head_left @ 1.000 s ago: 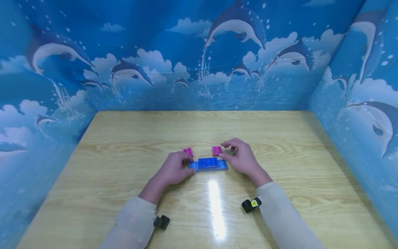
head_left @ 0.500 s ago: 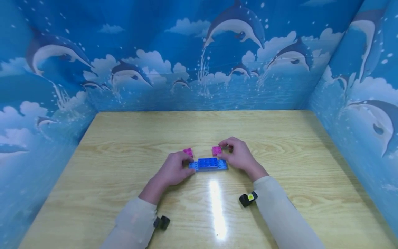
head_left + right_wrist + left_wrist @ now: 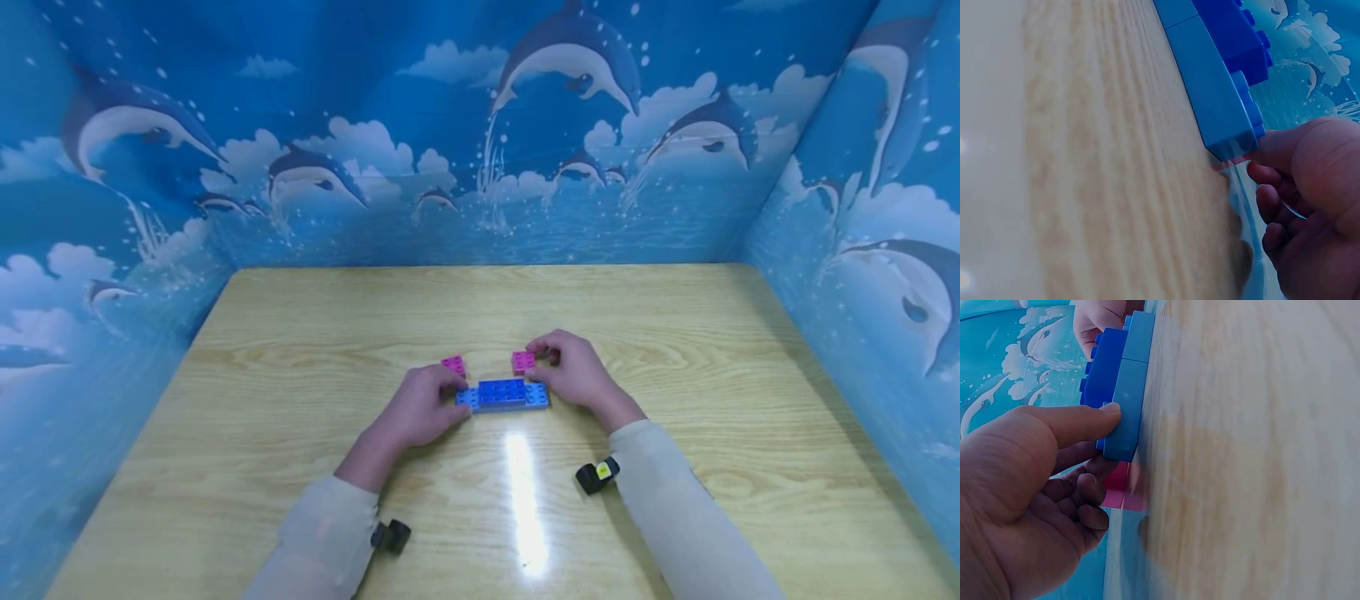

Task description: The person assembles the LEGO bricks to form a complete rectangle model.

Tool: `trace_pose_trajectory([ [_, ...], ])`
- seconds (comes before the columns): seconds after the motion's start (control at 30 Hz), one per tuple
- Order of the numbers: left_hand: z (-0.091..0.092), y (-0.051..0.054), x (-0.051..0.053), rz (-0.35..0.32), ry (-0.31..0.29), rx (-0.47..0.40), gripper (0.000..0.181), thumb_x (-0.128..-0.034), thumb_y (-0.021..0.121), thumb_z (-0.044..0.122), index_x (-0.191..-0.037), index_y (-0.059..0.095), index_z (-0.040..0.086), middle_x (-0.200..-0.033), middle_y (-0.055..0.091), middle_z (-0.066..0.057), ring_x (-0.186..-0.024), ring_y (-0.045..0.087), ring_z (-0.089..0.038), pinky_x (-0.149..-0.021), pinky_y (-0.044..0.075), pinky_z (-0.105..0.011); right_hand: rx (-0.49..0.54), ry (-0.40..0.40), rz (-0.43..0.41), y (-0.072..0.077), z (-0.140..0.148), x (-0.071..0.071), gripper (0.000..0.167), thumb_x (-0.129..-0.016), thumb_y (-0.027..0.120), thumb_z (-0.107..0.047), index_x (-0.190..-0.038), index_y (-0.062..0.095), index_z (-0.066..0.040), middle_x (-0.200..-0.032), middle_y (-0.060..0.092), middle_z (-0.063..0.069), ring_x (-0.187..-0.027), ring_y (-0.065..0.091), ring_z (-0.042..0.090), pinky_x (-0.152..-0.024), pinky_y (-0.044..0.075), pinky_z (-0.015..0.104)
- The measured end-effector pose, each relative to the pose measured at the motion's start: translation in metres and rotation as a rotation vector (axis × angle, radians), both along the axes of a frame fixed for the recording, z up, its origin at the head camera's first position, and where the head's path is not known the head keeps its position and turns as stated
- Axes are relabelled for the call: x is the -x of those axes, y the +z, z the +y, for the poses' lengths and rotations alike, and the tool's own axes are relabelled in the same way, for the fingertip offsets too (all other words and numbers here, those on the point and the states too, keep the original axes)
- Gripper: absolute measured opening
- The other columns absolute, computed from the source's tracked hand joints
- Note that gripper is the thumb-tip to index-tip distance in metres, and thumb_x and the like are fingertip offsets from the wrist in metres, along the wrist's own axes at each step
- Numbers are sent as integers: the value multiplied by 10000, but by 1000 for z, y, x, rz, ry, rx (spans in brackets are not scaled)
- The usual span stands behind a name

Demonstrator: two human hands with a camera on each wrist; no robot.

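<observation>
Two light blue bricks (image 3: 536,395) (image 3: 1127,412) (image 3: 1207,87) lie end to end, with a dark blue brick (image 3: 502,391) (image 3: 1105,369) (image 3: 1233,37) on top across their joint. My left hand (image 3: 426,406) (image 3: 1029,494) pinches the left end between thumb and fingers. Behind the row's right end, my right hand (image 3: 579,372) (image 3: 1316,194) has thumb and forefinger at the right pink brick (image 3: 522,362); in the right wrist view that brick is mostly hidden. The left pink brick (image 3: 453,365) (image 3: 1117,486) lies just beyond my left fingers.
The wooden table (image 3: 337,317) carries a bright light reflection in front of the bricks. A blue curtain (image 3: 420,125) with dolphins stands behind the table and along its sides. Small black devices are on both wrists.
My right hand has moved slightly left, and its thumb and forefinger have come to the right pink brick. My left hand and the blue bricks have stayed in place.
</observation>
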State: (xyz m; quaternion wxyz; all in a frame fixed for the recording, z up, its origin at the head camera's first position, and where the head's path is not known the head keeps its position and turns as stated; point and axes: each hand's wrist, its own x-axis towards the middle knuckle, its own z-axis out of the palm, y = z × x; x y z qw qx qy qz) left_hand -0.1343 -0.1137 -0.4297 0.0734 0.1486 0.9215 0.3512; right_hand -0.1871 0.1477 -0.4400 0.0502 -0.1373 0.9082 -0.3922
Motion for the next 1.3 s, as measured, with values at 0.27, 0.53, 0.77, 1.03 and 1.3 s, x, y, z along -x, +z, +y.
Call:
trace_pose_trajectory([
  [0.27,0,-1,0,20,-11,-13,329,-798,848,139,-1088,731,36,-1051,695,-70,-1021,641,-232,-930,515,-387,12,-7,-12,0,3,-2,314,-873,790,-159,-1157,693,-69,-1017,633,31,-905,551,222,-789,487,375],
  [0.53,1,0,-1,17,-13,-1,326,-800,847,142,-1089,732,41,-1051,695,-63,-1017,638,-220,-926,515,-367,22,-43,-8,5,13,-11,307,-882,784,-164,-1166,688,-98,-1066,644,19,-950,563,230,-828,496,398],
  [0.77,0,0,-1,14,-10,11,330,-801,847,146,-1095,735,50,-1045,693,-50,-998,635,-195,-908,518,-342,32,-52,4,12,19,-21,269,-891,781,-184,-1138,698,-118,-1033,645,-1,-929,545,227,-762,480,383],
  [1.03,1,1,-3,13,-7,14,336,-802,845,151,-1102,733,49,-1051,692,-56,-995,635,-199,-902,522,-350,19,-48,18,19,22,-29,254,-898,774,-185,-1133,699,-126,-1037,646,-9,-918,548,221,-744,474,382],
  [1.3,1,2,-2,10,-2,22,350,-805,844,156,-1119,728,54,-1066,690,-56,-1007,632,-201,-913,519,-354,22,-31,25,22,23,-34,242,-883,785,-171,-1108,700,-142,-1022,647,-34,-928,547,211,-750,477,382],
])
